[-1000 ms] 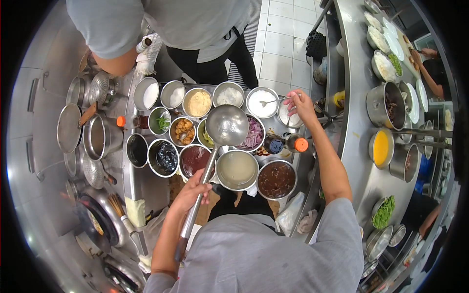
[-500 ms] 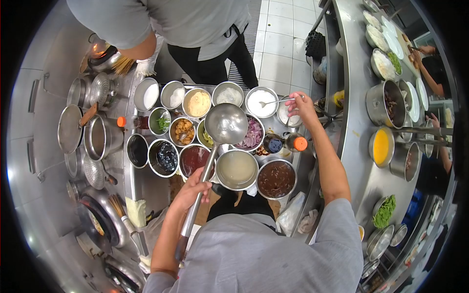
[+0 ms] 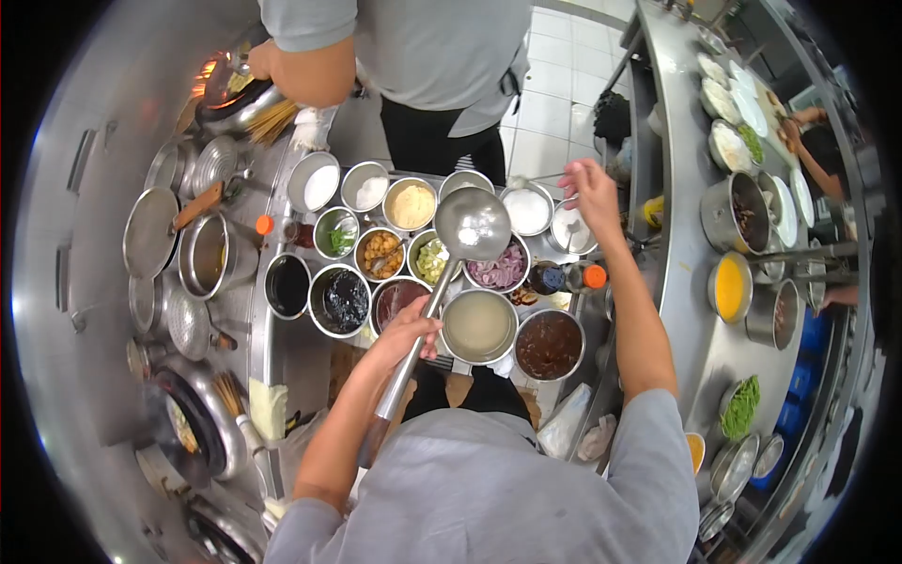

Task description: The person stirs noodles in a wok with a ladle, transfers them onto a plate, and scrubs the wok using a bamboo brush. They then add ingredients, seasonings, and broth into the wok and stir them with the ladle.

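My left hand (image 3: 412,335) is wrapped round the handle of a large metal ladle (image 3: 473,224), whose bowl hangs over the pots between the yellow powder (image 3: 411,205) and the sliced purple onions (image 3: 498,268). At the right, my right hand (image 3: 590,188) pinches the end of a small spoon (image 3: 537,179). The spoon's head is above the rim of a pot of white powder (image 3: 526,209). Just below that hand is another pot of white powder (image 3: 571,228). Pots of cloudy liquid (image 3: 479,325) and brown sauce (image 3: 549,345) stand nearest my body.
A co-worker (image 3: 432,66) stands across the pots, one hand at a wok (image 3: 235,89) over flames. Strainers and pans (image 3: 150,232) lie at the left. On the right counter (image 3: 678,188) are bowls, plates and a yellow liquid pot (image 3: 730,288). Another person's arms show at the far right.
The view has shifted, so the pots appear further right. My right hand has raised the small spoon from the white powder. The co-worker's arm now reaches to the wok. My left hand still holds the ladle.
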`<state>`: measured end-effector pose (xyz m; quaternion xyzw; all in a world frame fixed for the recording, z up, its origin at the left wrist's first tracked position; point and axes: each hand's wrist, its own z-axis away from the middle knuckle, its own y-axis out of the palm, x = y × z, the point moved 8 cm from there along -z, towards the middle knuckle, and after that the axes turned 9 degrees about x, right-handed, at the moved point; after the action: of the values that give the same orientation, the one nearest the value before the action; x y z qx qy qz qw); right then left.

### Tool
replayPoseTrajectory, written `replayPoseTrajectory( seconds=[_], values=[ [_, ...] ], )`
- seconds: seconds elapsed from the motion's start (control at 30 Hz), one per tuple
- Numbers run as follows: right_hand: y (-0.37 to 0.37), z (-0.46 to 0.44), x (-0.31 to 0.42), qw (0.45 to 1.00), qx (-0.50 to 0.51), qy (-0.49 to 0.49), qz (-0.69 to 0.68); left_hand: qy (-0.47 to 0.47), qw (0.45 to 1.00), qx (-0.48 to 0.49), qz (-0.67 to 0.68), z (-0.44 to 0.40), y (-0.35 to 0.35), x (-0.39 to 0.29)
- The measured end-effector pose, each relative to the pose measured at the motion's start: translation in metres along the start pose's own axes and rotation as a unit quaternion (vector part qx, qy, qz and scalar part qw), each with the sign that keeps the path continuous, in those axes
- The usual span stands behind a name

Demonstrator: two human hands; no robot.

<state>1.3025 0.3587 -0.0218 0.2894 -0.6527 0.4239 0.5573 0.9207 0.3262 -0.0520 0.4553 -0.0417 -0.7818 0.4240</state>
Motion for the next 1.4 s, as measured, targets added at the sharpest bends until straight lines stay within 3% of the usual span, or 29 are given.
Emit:
replayPoseTrajectory(
  seconds=[0.1,0.2,0.7,0.87,1.03,1.13,1.2,1.23,1.33,1.4],
  values=[
    [0.012,-0.004,-0.031,0.983,0.090,0.110,0.113,0.008,1.000,-0.002,-0.014,0.021,-0.013,-0.008],
    [0.015,-0.009,-0.060,0.976,0.140,0.144,0.081,-0.001,0.999,-0.037,-0.026,0.048,-0.040,-0.008],
    [0.011,-0.012,-0.097,0.970,0.168,0.177,0.021,-0.006,0.997,-0.079,0.001,0.071,-0.052,0.013],
    [0.008,-0.008,-0.107,0.962,0.150,0.213,-0.081,-0.016,0.996,-0.083,0.002,0.063,-0.042,0.011],
    [0.005,0.000,-0.079,0.958,0.139,0.203,-0.151,-0.018,0.997,-0.069,-0.020,0.048,-0.031,0.004],
    [0.036,0.013,-0.016,0.953,0.166,0.177,-0.183,-0.005,0.999,-0.042,-0.024,0.036,-0.024,0.001],
    [0.039,0.021,0.047,0.996,0.027,-0.020,0.079,0.012,0.999,-0.005,0.032,0.029,-0.023,0.001],
    [0.045,0.032,0.068,0.994,-0.053,-0.073,0.068,0.014,0.999,-0.001,0.046,0.031,-0.023,-0.002],
    [0.095,0.052,0.057,0.997,-0.065,0.004,-0.030,0.033,0.997,-0.042,0.060,0.054,-0.036,-0.009],
    [0.126,0.046,0.010,0.995,-0.075,0.037,0.059,0.054,0.993,-0.096,0.039,0.081,-0.057,-0.012]
  ],
)
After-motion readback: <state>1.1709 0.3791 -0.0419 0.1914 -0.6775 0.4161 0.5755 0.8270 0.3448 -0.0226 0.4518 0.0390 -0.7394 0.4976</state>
